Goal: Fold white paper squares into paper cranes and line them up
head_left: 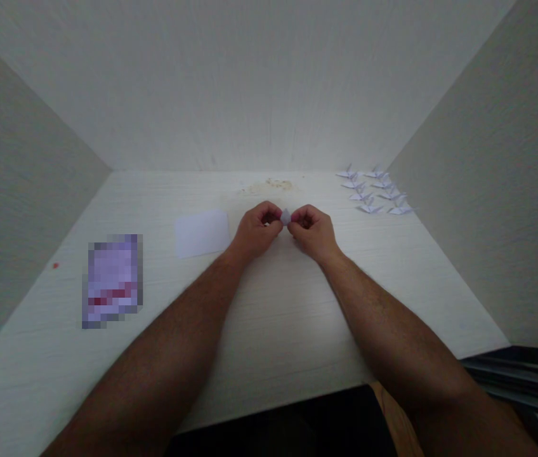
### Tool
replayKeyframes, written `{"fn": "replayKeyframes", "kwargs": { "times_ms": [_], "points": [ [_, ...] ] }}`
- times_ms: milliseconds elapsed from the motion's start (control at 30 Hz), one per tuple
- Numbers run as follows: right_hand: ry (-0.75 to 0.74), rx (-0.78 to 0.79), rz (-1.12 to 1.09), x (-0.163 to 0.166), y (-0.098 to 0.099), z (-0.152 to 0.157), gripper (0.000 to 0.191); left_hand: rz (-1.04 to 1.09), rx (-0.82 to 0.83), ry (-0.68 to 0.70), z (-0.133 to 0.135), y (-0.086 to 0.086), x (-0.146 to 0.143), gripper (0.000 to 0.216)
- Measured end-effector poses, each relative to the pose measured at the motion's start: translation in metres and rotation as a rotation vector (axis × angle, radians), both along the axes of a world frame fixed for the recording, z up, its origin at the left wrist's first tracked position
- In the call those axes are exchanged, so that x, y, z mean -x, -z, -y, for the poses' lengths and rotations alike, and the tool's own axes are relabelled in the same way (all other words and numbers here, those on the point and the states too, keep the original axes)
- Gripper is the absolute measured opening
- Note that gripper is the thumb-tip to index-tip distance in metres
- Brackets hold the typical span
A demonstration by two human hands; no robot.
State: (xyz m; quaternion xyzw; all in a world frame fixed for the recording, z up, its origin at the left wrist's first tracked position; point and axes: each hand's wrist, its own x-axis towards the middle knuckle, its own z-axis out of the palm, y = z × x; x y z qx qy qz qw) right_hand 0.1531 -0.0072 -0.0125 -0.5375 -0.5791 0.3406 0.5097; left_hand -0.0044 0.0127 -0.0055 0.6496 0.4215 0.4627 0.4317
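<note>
Between my two hands is a small folded piece of white paper [285, 217], pointed at the top. My left hand [260, 230] pinches its left side between thumb and fingers. On the opposite side, the thumb and fingertips of my right hand [313, 230] are closed on the same paper. Both hands are over the middle of the white table [288, 317]. The fingertips cover part of the paper, so its full folded shape is hidden. To the left of my left hand lies a flat white paper sheet [201, 234].
Several folded white paper cranes [368, 208] stand in two rows at the back right. A blurred purple-white item [111, 276] lies on the left, with a small red spot [55, 265] beyond it. Walls enclose the back and sides; brownish marks [278, 185] show near the back wall.
</note>
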Motion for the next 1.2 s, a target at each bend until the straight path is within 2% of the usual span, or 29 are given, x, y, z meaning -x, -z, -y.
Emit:
{"fn": "replayKeyframes", "kwargs": {
  "times_ms": [267,567,733,1200],
  "points": [
    [-0.019,-0.025,0.026,0.0013,-0.0009,0.0015,0.008,0.003,0.007,-0.023,0.0026,-0.0025,0.0,0.012],
    [-0.02,-0.005,0.021,0.0024,-0.0033,0.0035,0.013,0.057,0.025,0.026,0.0023,-0.0041,0.0017,0.021],
    [-0.041,0.015,-0.046,0.0024,-0.0057,0.0053,0.015,0.092,0.063,0.016,0.002,-0.0044,0.002,0.024],
    [-0.044,-0.003,-0.107,0.0026,-0.0035,0.0042,0.017,0.016,0.028,0.029,-0.0002,-0.0029,0.0047,0.023]
  ]
}}
